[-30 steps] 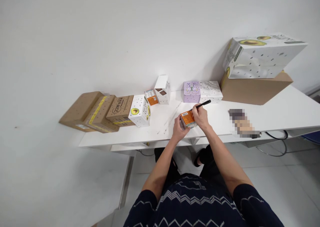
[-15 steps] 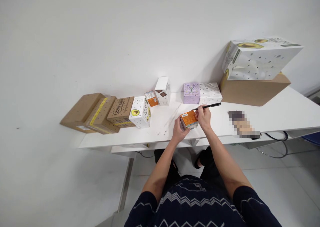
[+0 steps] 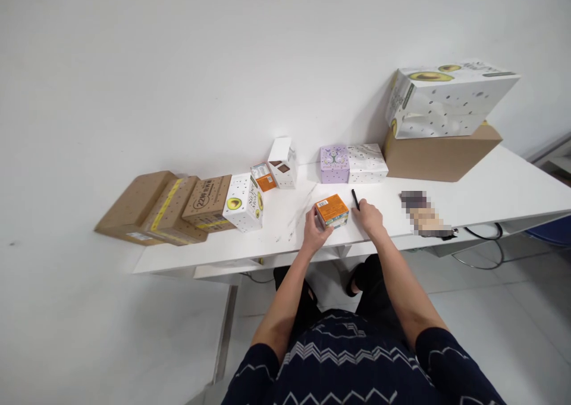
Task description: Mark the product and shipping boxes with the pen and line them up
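Observation:
A small orange box [image 3: 332, 207] with a barcode label on its top rests near the table's front edge. My left hand [image 3: 314, 232] grips its left side, fingers along the near and left faces. Just right of the box, my right hand [image 3: 370, 216] is closed around a black pen [image 3: 355, 199], which points away from me toward the wall. A small gap separates the pen and right hand from the box. The right fingertips are partly hidden under the hand.
Brown cartons [image 3: 138, 206] and a white avocado-print box [image 3: 243, 203] line the left. Behind stand a white box with cut-outs [image 3: 282, 164], another orange box [image 3: 263, 177] and a lilac box [image 3: 334, 164]. A large white box [image 3: 455, 104] tops a brown carton [image 3: 432, 158]. A blurred item [image 3: 423, 213] lies right.
My right hand has moved away from the orange box, down to its right, and the pen has swung from pointing sideways to pointing at the wall. My left hand keeps its hold.

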Demonstrator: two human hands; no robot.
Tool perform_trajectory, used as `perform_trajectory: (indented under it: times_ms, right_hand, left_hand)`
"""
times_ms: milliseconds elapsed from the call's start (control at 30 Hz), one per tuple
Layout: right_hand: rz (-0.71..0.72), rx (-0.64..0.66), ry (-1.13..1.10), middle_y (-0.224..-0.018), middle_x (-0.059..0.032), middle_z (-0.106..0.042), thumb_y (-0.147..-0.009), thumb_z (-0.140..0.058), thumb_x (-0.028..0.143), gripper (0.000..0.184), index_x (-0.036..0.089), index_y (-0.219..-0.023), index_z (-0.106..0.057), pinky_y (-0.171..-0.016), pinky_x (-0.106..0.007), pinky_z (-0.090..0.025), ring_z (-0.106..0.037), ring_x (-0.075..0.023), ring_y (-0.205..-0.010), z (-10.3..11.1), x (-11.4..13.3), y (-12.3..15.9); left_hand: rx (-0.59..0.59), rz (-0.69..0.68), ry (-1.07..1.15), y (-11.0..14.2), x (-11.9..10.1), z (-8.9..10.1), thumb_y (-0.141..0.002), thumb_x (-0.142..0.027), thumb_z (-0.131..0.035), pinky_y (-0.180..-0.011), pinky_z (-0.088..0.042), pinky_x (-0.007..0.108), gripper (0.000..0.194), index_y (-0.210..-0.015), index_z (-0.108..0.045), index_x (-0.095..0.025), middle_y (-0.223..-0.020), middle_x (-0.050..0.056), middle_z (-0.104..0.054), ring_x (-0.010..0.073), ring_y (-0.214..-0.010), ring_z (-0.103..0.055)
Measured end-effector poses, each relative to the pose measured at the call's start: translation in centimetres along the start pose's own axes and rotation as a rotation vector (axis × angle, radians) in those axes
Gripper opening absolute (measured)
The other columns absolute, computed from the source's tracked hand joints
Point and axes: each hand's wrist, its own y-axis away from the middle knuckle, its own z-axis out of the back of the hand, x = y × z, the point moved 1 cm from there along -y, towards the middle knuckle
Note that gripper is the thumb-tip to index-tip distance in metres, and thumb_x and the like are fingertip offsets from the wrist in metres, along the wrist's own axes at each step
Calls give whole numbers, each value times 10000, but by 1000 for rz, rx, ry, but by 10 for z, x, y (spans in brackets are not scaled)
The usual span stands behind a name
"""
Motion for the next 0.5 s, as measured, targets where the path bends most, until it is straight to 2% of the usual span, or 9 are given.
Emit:
perform_trajectory:
  times_ms: [100, 167, 233, 300, 333, 400, 500]
  right_hand:
    - [-13, -91, -30, -1086, -158, -615, -914, -419, 443, 399, 145, -1156, -529, -791, -346, -435, -587, -266, -997, 4, -13, 4]
    - [-46, -238, -14, -1138, -178, -577, -914, -414, 446, 417, 138, -1158, -554, -829, -373, -416, -538, -295, -1063, 12, -32, 5]
    - [-125, -397, 39, -1242, -206, -505, -896, -445, 452, 441, 142, -1188, -558, -886, -443, -376, -452, -348, -1157, 20, -57, 4]
    - [-254, -480, 66, -1371, -221, -391, -861, -484, 500, 516, 161, -1248, -528, -930, -519, -321, -360, -397, -1232, 27, -85, 2]
    - [-323, -473, 59, -1411, -227, -342, -843, -496, 530, 566, 167, -1277, -509, -941, -540, -302, -330, -412, -1254, 29, -98, 1]
    - [-397, -400, 35, -1402, -232, -357, -830, -486, 562, 625, 170, -1317, -479, -950, -543, -293, -334, -414, -1254, 32, -120, -2]
    - [-364, -333, 49, -1298, -217, -471, -860, -420, 536, 593, 173, -1326, -478, -933, -505, -327, -410, -383, -1192, 33, -135, -1]
  left_hand:
    - [2, 7, 4, 0, 0, 0, -676, -290, -717, -999, -424, 426, 810, -1375, -314, -219, -1242, 115, -471, 257, -1158, -503]
    - [2, 4, 2, 0, 1, 0, -679, -289, -716, -1001, -422, 426, 809, -1376, -313, -218, -1248, 118, -468, 257, -1162, -499]
    - [2, 1, 1, 1, 2, 0, -680, -285, -714, -1007, -417, 426, 812, -1380, -309, -217, -1260, 122, -461, 261, -1177, -487]
    - [-1, 6, -6, 1, 4, 0, -679, -280, -712, -1012, -412, 429, 817, -1385, -304, -220, -1263, 121, -458, 263, -1187, -479]
    - [-2, 11, -10, 1, 5, -1, -678, -277, -711, -1015, -409, 430, 819, -1386, -303, -223, -1261, 118, -459, 263, -1188, -478]
    - [-1, 19, -15, 1, 6, -1, -672, -267, -709, -1019, -405, 433, 825, -1388, -302, -228, -1253, 113, -463, 262, -1187, -479]
    - [6, 28, -4, 1, 7, -2, -666, -264, -706, -1019, -404, 436, 831, -1390, -300, -229, -1254, 113, -458, 266, -1192, -475]
